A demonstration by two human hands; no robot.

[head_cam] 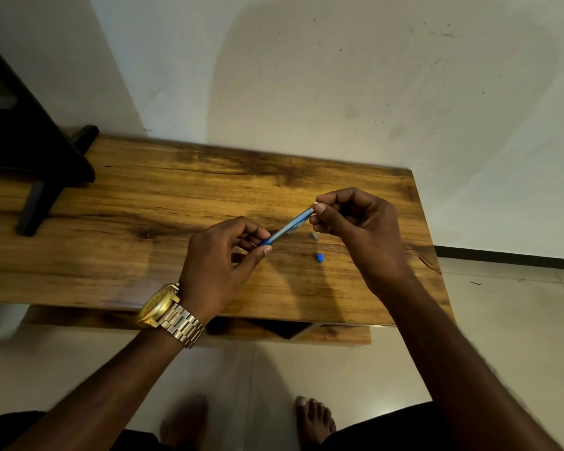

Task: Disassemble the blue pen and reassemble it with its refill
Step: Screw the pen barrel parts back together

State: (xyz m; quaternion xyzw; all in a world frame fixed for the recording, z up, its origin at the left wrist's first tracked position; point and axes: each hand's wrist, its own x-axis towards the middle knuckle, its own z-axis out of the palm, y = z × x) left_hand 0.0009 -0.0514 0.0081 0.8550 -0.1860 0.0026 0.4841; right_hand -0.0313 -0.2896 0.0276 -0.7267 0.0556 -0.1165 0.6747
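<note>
**Blue pen, held above the surface**

We log a slim translucent blue plastic pen barrel (287,227), slanting toward 2 o'clock: left hand (222,265) pinches its lower end, right hand (355,222) pinches its upper tip. A small blue plastic cap (320,257) lies on the brown wooden surface (144,203), beneath the right hand.

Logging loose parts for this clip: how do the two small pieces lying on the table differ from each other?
The blue piece is bright blue, while the grey piece is pale and dull. The blue piece lies nearer the person; the grey piece lies farther back, just under the pen barrel held between both hands. The blue piece looks slightly bulkier, the grey one slimmer. Both rest loose on the wooden table, untouched.
</note>
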